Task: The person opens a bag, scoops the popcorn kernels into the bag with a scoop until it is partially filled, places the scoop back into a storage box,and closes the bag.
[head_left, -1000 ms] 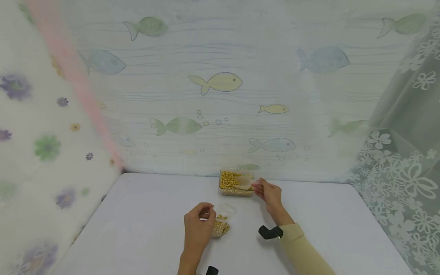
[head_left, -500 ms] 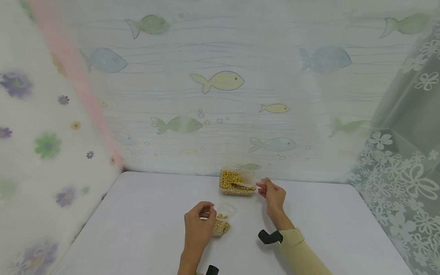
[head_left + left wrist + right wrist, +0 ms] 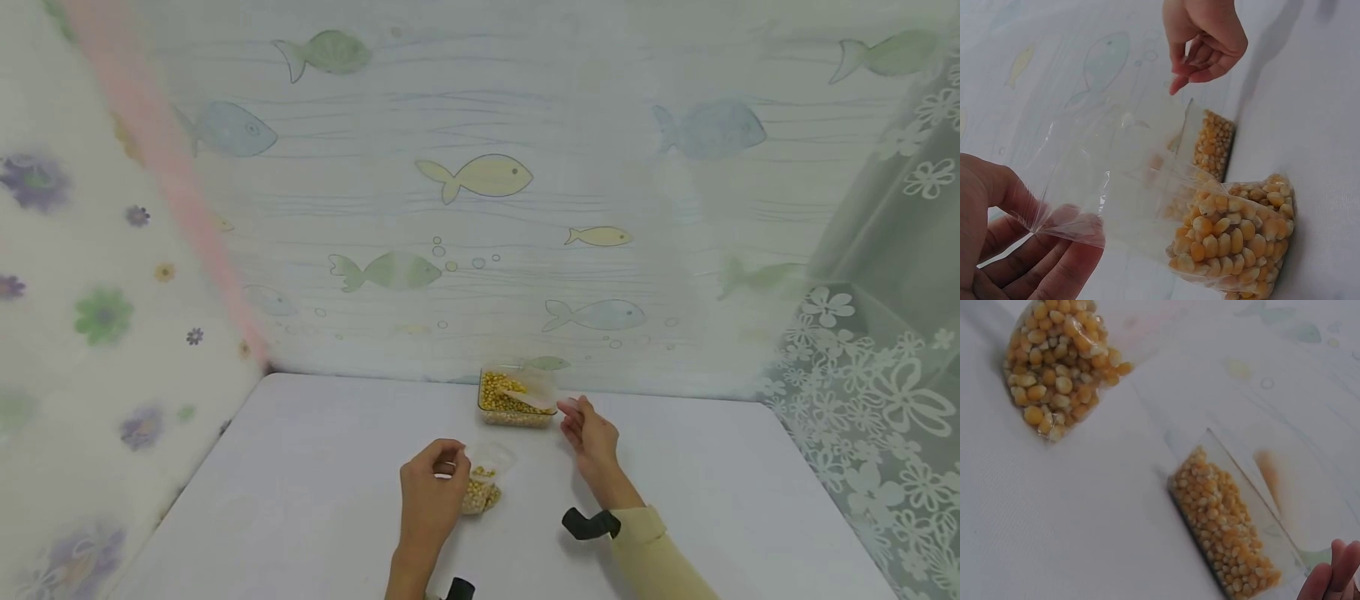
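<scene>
My left hand (image 3: 433, 492) pinches the top of a clear plastic bag (image 3: 1079, 181), its fingers (image 3: 1063, 269) behind the film. Corn kernels (image 3: 1235, 237) fill the bag's bottom, which rests on the table. Farther back stands a clear rectangular container (image 3: 517, 419) with more corn kernels (image 3: 497, 388) in it. My right hand (image 3: 592, 442) is at the container's right side and holds the handle end of a pale scoop (image 3: 531, 400). The scoop's bowl lies tilted over the kernels inside the container. In the right wrist view only fingertips (image 3: 1347, 569) show at the lower right corner.
The white table (image 3: 322, 483) ends at a back wall covering (image 3: 480, 275) printed with fish. The container stands near that back edge. A flowered sheet (image 3: 105, 400) hangs on the left and a lacy curtain (image 3: 870, 400) on the right.
The scoop has turned from facing up to tilted on its side among the kernels. My right hand has shifted slightly right and then a little back. The left hand and bag stay nearly still.
</scene>
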Motion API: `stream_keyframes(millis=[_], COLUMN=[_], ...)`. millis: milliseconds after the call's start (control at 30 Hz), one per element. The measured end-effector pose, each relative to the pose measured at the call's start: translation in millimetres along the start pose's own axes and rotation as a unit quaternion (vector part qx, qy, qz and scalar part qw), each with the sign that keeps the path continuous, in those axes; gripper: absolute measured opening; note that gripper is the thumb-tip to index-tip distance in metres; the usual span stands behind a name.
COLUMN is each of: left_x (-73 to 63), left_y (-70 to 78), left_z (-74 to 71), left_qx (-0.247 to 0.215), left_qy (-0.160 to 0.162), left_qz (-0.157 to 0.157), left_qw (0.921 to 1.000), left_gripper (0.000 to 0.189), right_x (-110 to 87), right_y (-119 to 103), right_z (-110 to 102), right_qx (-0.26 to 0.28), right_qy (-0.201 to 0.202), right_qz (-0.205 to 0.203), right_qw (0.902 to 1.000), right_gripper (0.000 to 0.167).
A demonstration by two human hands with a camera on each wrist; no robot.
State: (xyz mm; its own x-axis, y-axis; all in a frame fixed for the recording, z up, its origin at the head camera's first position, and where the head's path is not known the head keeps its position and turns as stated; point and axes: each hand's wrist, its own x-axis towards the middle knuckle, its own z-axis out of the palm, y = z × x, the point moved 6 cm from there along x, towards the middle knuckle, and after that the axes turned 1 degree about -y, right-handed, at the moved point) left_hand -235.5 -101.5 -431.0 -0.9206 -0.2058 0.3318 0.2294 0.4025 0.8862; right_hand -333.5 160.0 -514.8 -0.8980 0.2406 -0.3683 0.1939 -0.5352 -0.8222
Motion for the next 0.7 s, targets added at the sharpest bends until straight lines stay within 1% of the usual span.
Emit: stream_keyframes(millis=[200, 467, 700], left_x=[0.7, -0.3, -0.8], left_y=[0.4, 0.6, 1.3], left_z=[-0.7, -0.7, -0.6], left_qx=[-0.002, -0.006, -0.001], left_qy=[-0.002, -0.005, -0.005], left_qz=[0.002, -0.006, -0.005], left_qw=[1.0, 0.9999, 1.0], left_gripper=[0.013, 0.012, 0.01], right_x=[-2.5, -7.2, -13.8], right_y=[1.1, 3.3, 3.6], right_z=[0.2, -2.9, -2.4], right_qx=[0.008, 0.024, 0.044], right_qy=[-0.008, -0.015, -0.029], right_qz=[0.003, 0.007, 0.022], right_qw=[0.9999, 0.9996, 0.9984], right_gripper=[0.032, 0.03, 0.027])
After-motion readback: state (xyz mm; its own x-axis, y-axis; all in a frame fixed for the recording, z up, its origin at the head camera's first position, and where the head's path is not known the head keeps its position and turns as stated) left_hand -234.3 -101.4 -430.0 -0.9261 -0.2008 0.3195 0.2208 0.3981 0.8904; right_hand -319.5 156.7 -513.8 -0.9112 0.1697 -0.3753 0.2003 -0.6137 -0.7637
